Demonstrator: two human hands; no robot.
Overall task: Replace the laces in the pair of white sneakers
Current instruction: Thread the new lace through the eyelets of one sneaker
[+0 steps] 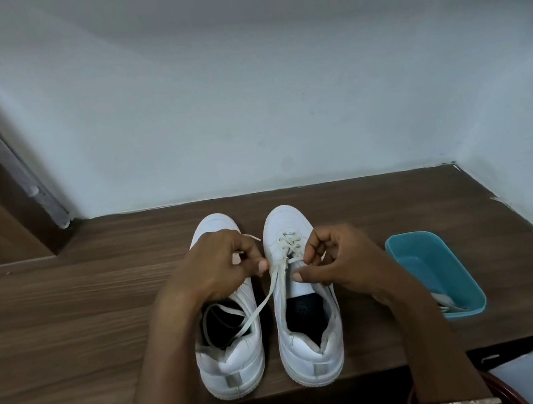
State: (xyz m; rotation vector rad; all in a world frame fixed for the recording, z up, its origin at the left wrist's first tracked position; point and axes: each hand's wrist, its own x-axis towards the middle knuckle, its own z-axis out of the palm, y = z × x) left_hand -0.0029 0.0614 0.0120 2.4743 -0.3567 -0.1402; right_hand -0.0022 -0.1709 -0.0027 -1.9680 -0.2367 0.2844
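Two white sneakers stand side by side on the wooden table, toes pointing away from me. The right sneaker has an off-white lace crossed through its front eyelets. One loose lace end trails across into the opening of the left sneaker. My left hand hovers over the left sneaker's front, fingers pinched on a lace end. My right hand is over the right sneaker's tongue, fingers curled at the lace near the eyelets.
A teal plastic tub sits to the right of the sneakers with pale laces in its near end. The wooden table meets a white wall behind. A brown door frame stands at the left. The table's front edge lies just under the heels.
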